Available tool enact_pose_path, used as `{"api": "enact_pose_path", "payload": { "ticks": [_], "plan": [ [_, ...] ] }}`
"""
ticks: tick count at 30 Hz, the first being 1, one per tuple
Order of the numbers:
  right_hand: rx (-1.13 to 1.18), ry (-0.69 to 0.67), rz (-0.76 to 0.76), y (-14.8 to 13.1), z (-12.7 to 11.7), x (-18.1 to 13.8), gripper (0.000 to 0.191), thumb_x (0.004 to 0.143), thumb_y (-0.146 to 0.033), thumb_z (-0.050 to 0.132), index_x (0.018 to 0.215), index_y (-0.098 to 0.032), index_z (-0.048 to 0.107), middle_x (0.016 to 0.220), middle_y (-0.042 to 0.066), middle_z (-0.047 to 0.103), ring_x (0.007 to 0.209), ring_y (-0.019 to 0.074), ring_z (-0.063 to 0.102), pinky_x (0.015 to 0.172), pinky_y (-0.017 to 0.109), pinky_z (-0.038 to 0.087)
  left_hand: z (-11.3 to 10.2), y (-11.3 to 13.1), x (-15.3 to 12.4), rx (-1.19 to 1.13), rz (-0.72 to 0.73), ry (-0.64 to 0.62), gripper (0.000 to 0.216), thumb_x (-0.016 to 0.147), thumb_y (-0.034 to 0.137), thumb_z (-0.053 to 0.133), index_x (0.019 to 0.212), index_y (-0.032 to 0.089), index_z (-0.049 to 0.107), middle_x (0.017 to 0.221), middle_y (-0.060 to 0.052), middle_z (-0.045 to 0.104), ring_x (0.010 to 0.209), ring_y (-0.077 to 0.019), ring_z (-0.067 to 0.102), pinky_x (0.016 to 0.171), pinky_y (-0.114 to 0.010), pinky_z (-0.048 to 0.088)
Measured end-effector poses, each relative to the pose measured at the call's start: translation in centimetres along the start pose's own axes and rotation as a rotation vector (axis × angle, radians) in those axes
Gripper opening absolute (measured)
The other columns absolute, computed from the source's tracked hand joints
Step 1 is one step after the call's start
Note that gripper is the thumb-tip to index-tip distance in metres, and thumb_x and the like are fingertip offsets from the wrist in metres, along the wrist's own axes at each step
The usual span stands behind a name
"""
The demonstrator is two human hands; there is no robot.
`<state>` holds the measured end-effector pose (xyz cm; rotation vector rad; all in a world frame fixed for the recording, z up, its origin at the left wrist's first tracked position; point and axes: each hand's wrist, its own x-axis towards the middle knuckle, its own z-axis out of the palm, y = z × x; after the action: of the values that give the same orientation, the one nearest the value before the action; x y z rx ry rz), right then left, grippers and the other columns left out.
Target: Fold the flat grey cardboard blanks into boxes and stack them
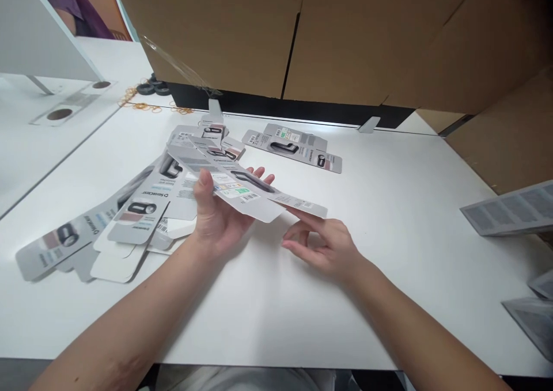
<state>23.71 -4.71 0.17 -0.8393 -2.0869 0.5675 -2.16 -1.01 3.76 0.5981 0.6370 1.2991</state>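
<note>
A flattened printed carton, grey with product pictures and a barcode, is tilted above the table in my left hand. The thumb lies on its near edge, and the other fingers reach beneath it, their tips showing past the far side. At the carton's right end, my right hand has its index finger against the underside of the end flap. Its thumb is below, apart from the carton, with the other fingers curled. To the left, a loose pile of similar flat cartons is fanned out, partly hidden by my left hand and the held carton.
Another flat carton lies farther back on the white table. Large brown cardboard stands along the back. Rubber bands and black rolls sit at the back left. Folded boxes stand on the right.
</note>
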Motion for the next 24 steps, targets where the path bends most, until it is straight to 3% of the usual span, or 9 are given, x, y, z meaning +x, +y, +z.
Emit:
{"api": "enact_pose_path", "payload": {
  "ticks": [3,7,11,14,21,24],
  "plan": [
    [0.07,-0.113,0.045,0.4,0.5,-0.6,0.076,0.123,-0.038,0.08,0.193,-0.035,0.049,0.104,-0.001,0.092,0.064,0.0143,0.077,0.064,0.025,0.068,0.0,-0.2,-0.1,0.059,0.008,-0.029,0.101,0.072,0.099,0.102,0.139,0.028,0.076,0.163,-0.017,0.078,0.172,-0.0503,0.063,0.135,-0.061,0.065],
    [0.048,-0.105,-0.008,0.4,1.0,-0.8,0.064,0.123,-0.041,0.081,0.183,-0.033,0.06,0.11,0.002,0.09,0.062,0.0147,0.07,0.063,0.03,0.068,0.0,-0.6,-0.4,0.065,0.04,-0.072,0.098,0.072,0.093,0.106,0.14,0.03,0.075,0.164,-0.015,0.078,0.17,-0.0516,0.065,0.135,-0.065,0.064],
    [-0.033,-0.137,0.007,-0.4,0.8,-0.2,0.03,0.122,-0.047,0.084,0.145,-0.028,0.08,0.094,0.001,0.086,0.061,0.0179,0.068,0.069,0.037,0.071,-0.1,-0.7,-0.4,0.077,0.034,-0.085,0.102,0.069,0.09,0.109,0.143,0.029,0.075,0.168,-0.017,0.077,0.173,-0.0535,0.062,0.136,-0.066,0.062],
    [-0.061,-0.142,0.029,-0.9,0.6,0.1,0.026,0.122,-0.053,0.083,0.122,-0.027,0.08,0.086,0.0,0.08,0.062,0.0185,0.067,0.073,0.039,0.072,-0.2,-0.6,-0.4,0.096,0.005,-0.088,0.103,0.068,0.091,0.109,0.142,0.027,0.076,0.173,-0.019,0.074,0.175,-0.0556,0.06,0.134,-0.067,0.063],
    [-0.03,-0.136,0.073,-1.1,0.6,0.1,0.025,0.12,-0.051,0.085,0.122,-0.028,0.077,0.089,0.0,0.079,0.07,0.0199,0.071,0.07,0.036,0.068,0.0,-0.7,-0.4,0.106,0.017,-0.085,0.103,0.068,0.09,0.111,0.142,0.026,0.077,0.172,-0.02,0.075,0.174,-0.0555,0.06,0.136,-0.067,0.061],
    [-0.008,-0.175,0.123,-1.0,0.6,0.0,0.027,0.12,-0.049,0.086,0.135,-0.029,0.076,0.095,0.001,0.084,0.071,0.0202,0.072,0.07,0.037,0.069,0.0,-0.7,-0.5,0.119,0.03,-0.083,0.104,0.069,0.091,0.11,0.142,0.026,0.077,0.173,-0.021,0.073,0.176,-0.0566,0.058,0.138,-0.069,0.058]
  ]
}}
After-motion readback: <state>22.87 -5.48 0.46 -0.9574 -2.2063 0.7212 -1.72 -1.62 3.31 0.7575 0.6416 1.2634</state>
